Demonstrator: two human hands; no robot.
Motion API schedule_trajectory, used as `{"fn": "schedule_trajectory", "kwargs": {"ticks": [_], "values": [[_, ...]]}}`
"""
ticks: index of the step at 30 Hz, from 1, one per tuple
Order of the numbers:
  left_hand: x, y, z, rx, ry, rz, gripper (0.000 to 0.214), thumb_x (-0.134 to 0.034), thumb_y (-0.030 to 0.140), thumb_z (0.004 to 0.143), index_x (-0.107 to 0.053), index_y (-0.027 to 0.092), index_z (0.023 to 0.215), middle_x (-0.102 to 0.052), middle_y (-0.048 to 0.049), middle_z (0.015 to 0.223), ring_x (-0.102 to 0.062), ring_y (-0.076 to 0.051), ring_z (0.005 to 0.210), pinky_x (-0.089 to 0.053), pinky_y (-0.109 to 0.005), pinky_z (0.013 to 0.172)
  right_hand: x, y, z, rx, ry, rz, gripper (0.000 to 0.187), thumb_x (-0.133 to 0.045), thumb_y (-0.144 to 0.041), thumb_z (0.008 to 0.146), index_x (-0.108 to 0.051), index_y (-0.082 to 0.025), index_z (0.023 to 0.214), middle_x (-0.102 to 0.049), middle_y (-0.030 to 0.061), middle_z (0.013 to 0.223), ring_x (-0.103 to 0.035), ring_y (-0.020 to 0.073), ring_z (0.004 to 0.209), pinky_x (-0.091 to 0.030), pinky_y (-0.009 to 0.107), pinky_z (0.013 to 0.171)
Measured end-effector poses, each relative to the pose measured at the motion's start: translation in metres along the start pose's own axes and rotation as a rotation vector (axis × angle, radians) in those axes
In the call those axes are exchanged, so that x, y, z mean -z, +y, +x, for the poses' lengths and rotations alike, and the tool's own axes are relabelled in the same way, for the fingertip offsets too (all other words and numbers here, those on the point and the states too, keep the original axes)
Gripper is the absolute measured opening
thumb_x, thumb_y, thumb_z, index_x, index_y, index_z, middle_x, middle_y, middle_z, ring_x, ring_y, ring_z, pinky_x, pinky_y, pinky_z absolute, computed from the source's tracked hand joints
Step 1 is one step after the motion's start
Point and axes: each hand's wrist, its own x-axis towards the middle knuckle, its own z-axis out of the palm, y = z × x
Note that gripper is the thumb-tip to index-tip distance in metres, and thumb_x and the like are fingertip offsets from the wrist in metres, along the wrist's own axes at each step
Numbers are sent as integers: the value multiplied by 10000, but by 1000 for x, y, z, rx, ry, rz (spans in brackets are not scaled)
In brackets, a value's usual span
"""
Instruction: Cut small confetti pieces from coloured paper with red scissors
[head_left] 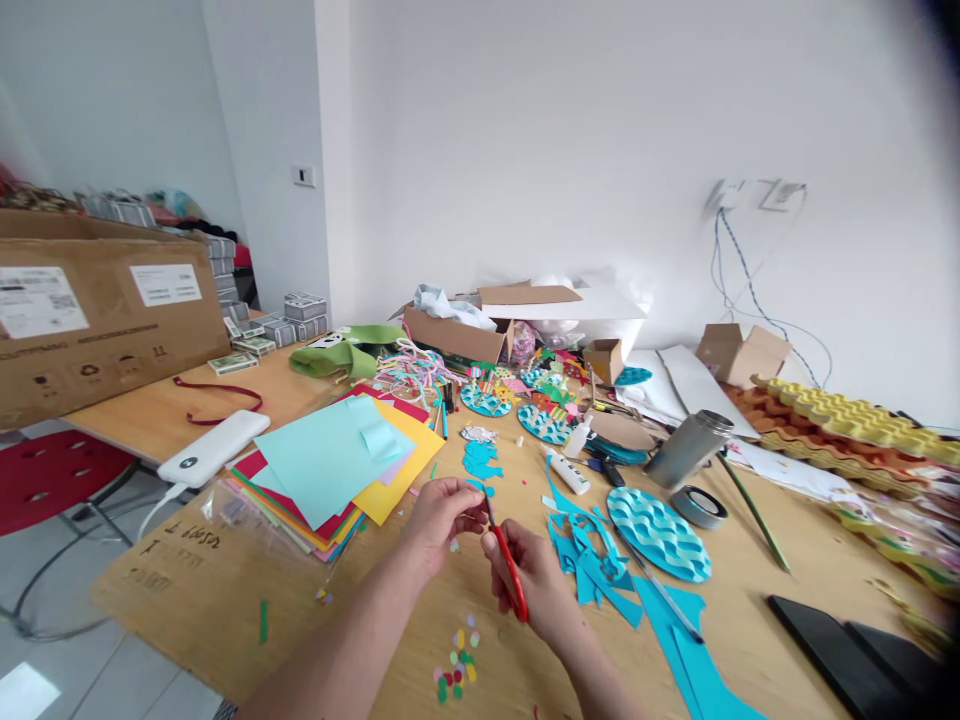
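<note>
My right hand (536, 585) grips red-handled scissors (511, 572), their blades pointing up toward my left hand. My left hand (439, 515) pinches a small blue paper piece (478, 489) at the blade tips, fingers closed on it. Small coloured paper dots (456, 665) lie on the wooden table (247, 610) just below my hands. A blue cut-out shape (478, 458) lies beyond them. Blue paper scraps (589, 550) and a blue wavy paper disc (658, 533) sit to the right.
A stack of coloured paper sheets (330, 465) lies left, with a white power bank (214, 447) beside it. A metal flask (686, 448), tape roll (699, 506), glue bottle (568, 470), cardboard boxes (457, 335) and finished paper discs (544, 423) crowd the far side. A dark tablet (855, 640) is at right.
</note>
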Motion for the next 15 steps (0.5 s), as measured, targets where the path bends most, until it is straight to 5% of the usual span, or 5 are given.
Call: {"fn": "schedule_trajectory", "kwargs": {"ticks": [15], "values": [[1, 0, 0, 15, -23, 29, 127, -658, 203, 563, -586, 111, 614, -609, -27, 585, -543, -109, 535, -424, -237, 550, 1, 6, 2, 12, -3, 25, 374, -546, -496, 764, -371, -195, 629, -491, -72, 405, -431, 55, 289, -292, 132, 298]]}}
